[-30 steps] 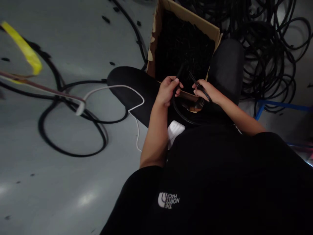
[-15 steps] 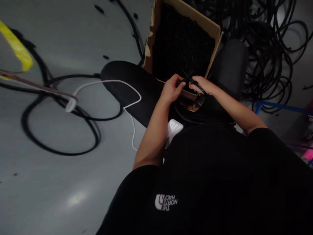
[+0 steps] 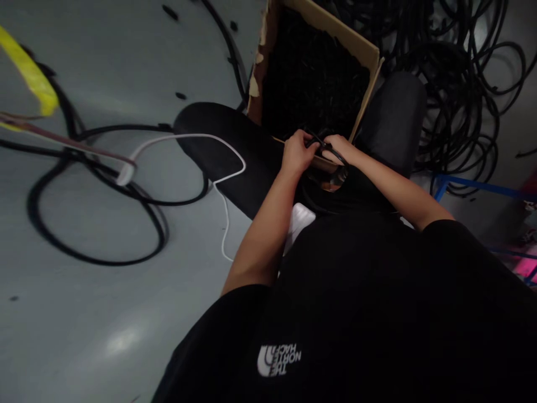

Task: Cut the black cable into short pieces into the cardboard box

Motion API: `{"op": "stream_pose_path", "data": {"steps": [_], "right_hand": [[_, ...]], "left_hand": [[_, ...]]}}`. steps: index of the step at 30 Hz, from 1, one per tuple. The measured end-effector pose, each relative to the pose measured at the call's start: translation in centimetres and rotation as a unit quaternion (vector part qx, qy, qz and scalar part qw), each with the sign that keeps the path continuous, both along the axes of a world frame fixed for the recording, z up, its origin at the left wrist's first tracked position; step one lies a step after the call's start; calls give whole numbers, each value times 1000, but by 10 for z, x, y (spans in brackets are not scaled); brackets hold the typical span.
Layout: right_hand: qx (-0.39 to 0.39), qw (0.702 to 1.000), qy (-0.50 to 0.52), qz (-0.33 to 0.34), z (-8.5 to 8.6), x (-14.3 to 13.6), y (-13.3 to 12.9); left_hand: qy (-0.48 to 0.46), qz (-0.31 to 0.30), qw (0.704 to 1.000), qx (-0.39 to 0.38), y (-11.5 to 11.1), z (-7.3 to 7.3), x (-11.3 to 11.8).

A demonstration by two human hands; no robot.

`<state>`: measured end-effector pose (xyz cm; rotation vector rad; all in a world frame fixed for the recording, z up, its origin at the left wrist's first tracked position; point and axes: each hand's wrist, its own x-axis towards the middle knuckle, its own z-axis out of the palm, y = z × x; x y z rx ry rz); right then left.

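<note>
Over the near edge of a cardboard box [image 3: 373, 59], my two hands work close together. My left hand [image 3: 297, 151] is closed, thumb and fingers pinching a thin black cable whose end is hard to see. Closed too is my right hand [image 3: 339, 146], around what look like dark scissors [image 3: 338, 157]; their tips point toward the left fingers, and the dark background blurs their outline. Many short black pieces [image 3: 314, 73] fill the box, which stands between my knees. Part of the cable is lost against my black clothes.
A big tangle of black cables [image 3: 453, 84] lies on the floor at the upper right. Looped black cable [image 3: 96, 262] and a white cord [image 3: 188, 135] are at left, near yellow tape [image 3: 37, 89]. A blue frame [image 3: 482, 184] stands at right.
Both hands have come slightly closer together, the left shifting a little right. The tool in the right hand has turned, its tips now nearer the left fingers. The view has shifted slightly.
</note>
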<state>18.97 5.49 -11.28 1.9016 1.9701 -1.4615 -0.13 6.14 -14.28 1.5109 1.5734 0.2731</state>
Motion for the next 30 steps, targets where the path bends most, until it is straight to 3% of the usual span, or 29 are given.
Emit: {"op": "stream_pose_path", "data": {"steps": [6, 10, 13, 16, 19, 22, 25, 27, 30], "right_hand": [[-19, 999, 17, -42, -1, -1, 2], [-63, 994, 32, -83, 1, -1, 4], [-117, 984, 66, -118, 3, 0, 3], [-122, 968, 115, -185, -1, 1, 2], [-79, 955, 159, -239, -8, 3, 1], [-59, 943, 225, -240, -10, 10, -6], [-46, 936, 276, -214, -1, 23, -17], [-37, 934, 291, -203, 7, 32, -26], [-20, 927, 309, -210, 16, 41, -37]], "left_hand": [[0, 21, 1000, -18, 4, -18, 1], [-58, 62, 996, -10, 7, -31, -1], [-125, 94, 988, -1, 10, -30, -3], [-249, 122, 959, -55, 10, -14, -6], [-362, 137, 913, -129, 11, 14, -10], [-406, 150, 885, -171, 12, 45, -13], [-422, 141, 867, -225, 12, 68, -13], [-426, 123, 858, -258, 11, 76, -14], [-429, 102, 857, -266, 10, 77, -17]]}}
